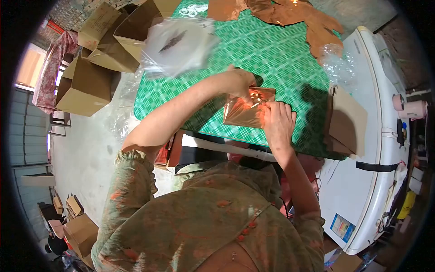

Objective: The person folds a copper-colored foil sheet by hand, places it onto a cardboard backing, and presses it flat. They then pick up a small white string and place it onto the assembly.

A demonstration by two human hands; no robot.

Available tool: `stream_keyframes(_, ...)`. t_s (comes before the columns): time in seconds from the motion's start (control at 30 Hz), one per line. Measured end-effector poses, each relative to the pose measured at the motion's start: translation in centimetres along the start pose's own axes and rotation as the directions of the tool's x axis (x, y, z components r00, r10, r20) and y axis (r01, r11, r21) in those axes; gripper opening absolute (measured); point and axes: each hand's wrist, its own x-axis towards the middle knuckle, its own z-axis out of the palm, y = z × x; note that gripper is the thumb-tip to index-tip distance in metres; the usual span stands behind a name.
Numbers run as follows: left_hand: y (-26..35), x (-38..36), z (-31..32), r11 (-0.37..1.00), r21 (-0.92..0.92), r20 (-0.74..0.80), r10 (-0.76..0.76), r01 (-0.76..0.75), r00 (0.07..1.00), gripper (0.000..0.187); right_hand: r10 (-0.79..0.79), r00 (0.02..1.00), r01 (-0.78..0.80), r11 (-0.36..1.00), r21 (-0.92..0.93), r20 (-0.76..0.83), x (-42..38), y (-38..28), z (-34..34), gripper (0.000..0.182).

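A shiny copper-coloured foil packet lies near the front edge of the green checked table. My left hand reaches over its upper left part, with the fingers bent down onto the foil. At the packet's right side, my right hand has its fingers curled over the edge, gripping the foil. Between the two hands the foil is crumpled and reflects bright light. The fingertips of both hands are partly hidden.
Clear plastic sheets are stacked at the table's back left. Brown sheets lie at the back, with crumpled clear plastic at right. Cardboard leans beside the white freezer. Open boxes stand left.
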Motion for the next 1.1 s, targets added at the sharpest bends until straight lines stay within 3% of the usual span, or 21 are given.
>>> stream_keyframes(0.13,-0.1,-0.6,0.1,0.998,-0.057,-0.021,0.02,-0.022,1.0,0.054,0.033,0.999,-0.036,0.993,0.116,0.027,0.0,0.3,-0.2,0.02)
stream_keyframes(0.27,-0.5,-1.8,-0.3,0.915,-0.397,0.049,-0.064,0.078,0.997,0.043,0.103,0.995,-0.1,0.932,0.349,0.01,0.2,0.1,-1.7,0.032)
stream_keyframes(0.37,-1.6,-2.5,0.1,0.765,-0.641,0.04,-0.041,0.057,0.998,0.037,0.128,0.963,-0.033,0.929,0.369,-0.236,-0.1,-0.3,-2.4,0.041)
stream_keyframes(0.4,-1.9,-2.8,0.2,0.683,-0.728,0.043,-0.042,0.06,0.998,0.035,0.15,0.959,-0.034,0.902,0.43,-0.24,-0.5,-0.1,-2.3,0.051)
stream_keyframes(0.5,-2.5,-3.8,0.6,0.504,-0.861,-0.005,-0.138,0.066,0.99,0.035,0.302,0.944,-0.153,0.764,0.626,-0.137,-1.8,-0.5,-2.5,0.059)
stream_keyframes(0.57,-2.0,-4.9,1.7,0.379,-0.925,-0.08,-0.199,0.002,0.977,0.037,0.401,0.916,-0.231,0.579,0.782,-0.026,-2.6,-2.0,-2.6,0.061)
stream_keyframes(0.6,-0.9,-6.4,0.9,0.32,-0.945,0.0,-0.218,0.071,0.976,0.039,0.434,0.9,-0.266,0.483,0.834,0.036,-2.9,-3.2,-3.1,0.06)
stream_keyframes(0.63,-1.1,-6.7,1.8,0.254,-0.967,-0.028,-0.21,0.027,0.977,0.039,0.46,0.882,-0.3,0.379,0.875,0.103,-3.2,-4.2,-3.3,0.059)
stream_keyframes(0.67,-1.5,-6.8,3.2,0.186,-0.982,-0.055,-0.205,-0.016,0.977,0.038,0.452,0.89,-0.271,0.416,0.868,0.062,-3.4,-4.7,-3.1,0.054)
stream_keyframes(0.73,0.0,-8.1,4.0,0.02,-0.997,-0.082,-0.221,-0.08,0.972,0.035,0.319,0.919,-0.323,0.272,0.906,0.232,-3.7,-4.8,-3.5,0.051)
stream_keyframes(0.8,0.9,-9.4,4.7,-0.03,-0.993,-0.106,-0.25,-0.117,0.962,0.034,0.208,0.907,-0.398,0.137,0.907,0.367,-3.7,-5.6,-3.6,0.039)
stream_keyframes(0.83,1.4,-10.0,4.9,-0.053,-0.989,-0.119,-0.264,-0.137,0.957,0.033,0.179,0.846,-0.533,0.22,0.817,0.503,-4.0,-5.5,-3.7,0.03)
stream_keyframes(0.97,2.5,-11.6,6.7,-0.168,-0.962,-0.159,-0.294,-0.215,0.943,0.034,0.134,0.774,-0.63,0.057,0.775,0.619,-4.1,-6.4,-4.4,0.031)
stream_keyframes(1.1,2.2,-13.4,8.1,-0.097,-0.97,-0.186,-0.301,-0.224,0.935,0.035,0.078,0.713,-0.697,-0.028,0.716,0.697,-4.3,-7.0,-5.8,0.032)
